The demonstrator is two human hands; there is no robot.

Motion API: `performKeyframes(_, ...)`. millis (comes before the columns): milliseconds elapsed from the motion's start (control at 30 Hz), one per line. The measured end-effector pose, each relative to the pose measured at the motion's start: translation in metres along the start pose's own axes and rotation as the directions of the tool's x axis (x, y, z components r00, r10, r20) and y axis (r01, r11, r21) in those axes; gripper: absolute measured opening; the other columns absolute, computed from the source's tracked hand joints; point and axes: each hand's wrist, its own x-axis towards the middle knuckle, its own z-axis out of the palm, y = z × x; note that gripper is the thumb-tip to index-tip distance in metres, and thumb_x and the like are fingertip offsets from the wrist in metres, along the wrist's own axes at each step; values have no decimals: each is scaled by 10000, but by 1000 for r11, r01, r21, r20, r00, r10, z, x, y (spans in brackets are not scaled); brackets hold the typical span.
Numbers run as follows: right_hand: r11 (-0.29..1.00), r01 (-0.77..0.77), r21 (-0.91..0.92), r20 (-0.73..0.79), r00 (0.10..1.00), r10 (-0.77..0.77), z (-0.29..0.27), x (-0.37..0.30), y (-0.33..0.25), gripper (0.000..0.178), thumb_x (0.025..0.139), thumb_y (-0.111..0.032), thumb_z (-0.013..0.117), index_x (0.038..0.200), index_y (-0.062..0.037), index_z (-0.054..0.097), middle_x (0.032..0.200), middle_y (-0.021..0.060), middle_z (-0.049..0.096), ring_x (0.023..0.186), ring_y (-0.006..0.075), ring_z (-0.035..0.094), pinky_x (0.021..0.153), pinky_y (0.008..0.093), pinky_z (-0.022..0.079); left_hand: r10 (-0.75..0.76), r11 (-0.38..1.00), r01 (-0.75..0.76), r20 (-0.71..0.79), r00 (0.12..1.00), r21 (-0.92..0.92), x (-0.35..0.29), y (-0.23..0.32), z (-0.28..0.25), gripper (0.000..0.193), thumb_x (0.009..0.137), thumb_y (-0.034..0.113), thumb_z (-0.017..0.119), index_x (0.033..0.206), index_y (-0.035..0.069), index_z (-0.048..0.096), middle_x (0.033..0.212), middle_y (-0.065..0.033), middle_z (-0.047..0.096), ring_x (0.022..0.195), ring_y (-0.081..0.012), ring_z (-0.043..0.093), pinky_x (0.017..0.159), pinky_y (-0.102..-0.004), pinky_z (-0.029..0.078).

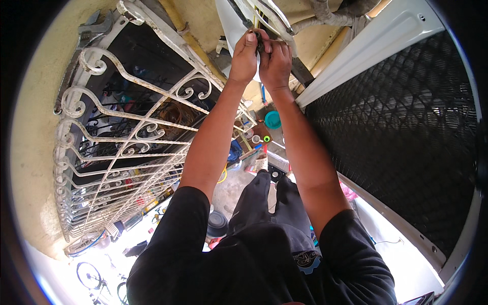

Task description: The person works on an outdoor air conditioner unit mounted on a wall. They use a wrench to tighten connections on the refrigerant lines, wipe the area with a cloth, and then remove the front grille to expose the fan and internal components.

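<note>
I had the left hand (245, 61) and right hand (276, 66) pinched around a small dark piece (260, 43), largely hidden by the fingers, just below white cables (277, 21). On my feed, a black mesh panel (406, 122) stood right, a white window grille (145, 120) left, an adjustable wrench (95, 28) at its upper edge.

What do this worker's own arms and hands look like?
They are a person's, not a machine's. The left hand and right hand are ungloved, and both wrists show no watch or band. The forearms are bare, without cables or markings that I can make out. The black left sleeve and right sleeve are short and look plain.
</note>
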Motion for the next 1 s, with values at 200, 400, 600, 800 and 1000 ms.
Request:
performKeyframes(200, 1000, -16, -16, -2, 1000, 16, 1, 0, 1, 129, 907, -91, 632, 1028, -50, 643, 1022, 154, 652, 982, 389, 581, 902, 504, 456, -45, 998, 44, 15, 999, 38, 5, 10, 1, 420, 1146, 367, 388, 1072, 18, 610, 853, -38, 597, 826, -144, 550, 808, -287, 460)
performKeyframes(400, 999, -18, 31, -23, 1000, 18, 1, 3, 0, 133, 900, -89, 641, 1023, -42, 655, 1005, 144, 665, 997, 390, 588, 901, 503, 455, -53, 996, 50, 39, 998, 73, 5, 11, -1, 430, 1150, 370, 377, 1127, 11, 613, 889, -41, 618, 862, -139, 570, 831, -285, 461)
performKeyframes(600, 998, 15, 58, -56, 998, -12, 4, 3, 0, 202, 878, -76, 661, 1076, -33, 672, 1038, 154, 679, 1032, 401, 593, 925, 504, 457, -22, 989, 7, 105, 994, 145, 8, 7, -13, 467, 1158, 375, 344, 1233, -9, 598, 1005, -72, 675, 976, -154, 618, 933, -288, 480)
performKeyframes(800, 998, -6, 57, -86, 996, 11, 1, 6, -3, 196, 882, -78, 689, 1074, -45, 675, 1056, 161, 677, 1025, 414, 596, 916, 518, 466, -52, 989, 40, 85, 995, 142, 9, 15, -6, 388, 1156, 285, 378, 1307, -7, 584, 1072, -80, 694, 1058, -161, 631, 1045, -311, 469)
performKeyframes(1000, 989, -50, 137, -47, 997, 57, -6, 8, -16, 237, 892, -46, 648, 1128, -30, 667, 1090, 187, 668, 1047, 433, 598, 927, 509, 476, -101, 981, 93, 39, 994, 167, -1, 31, -1, 312, 1089, 146, 509, 1360, 1, 564, 1237, -94, 717, 1188, -182, 636, 1099, -344, 447)
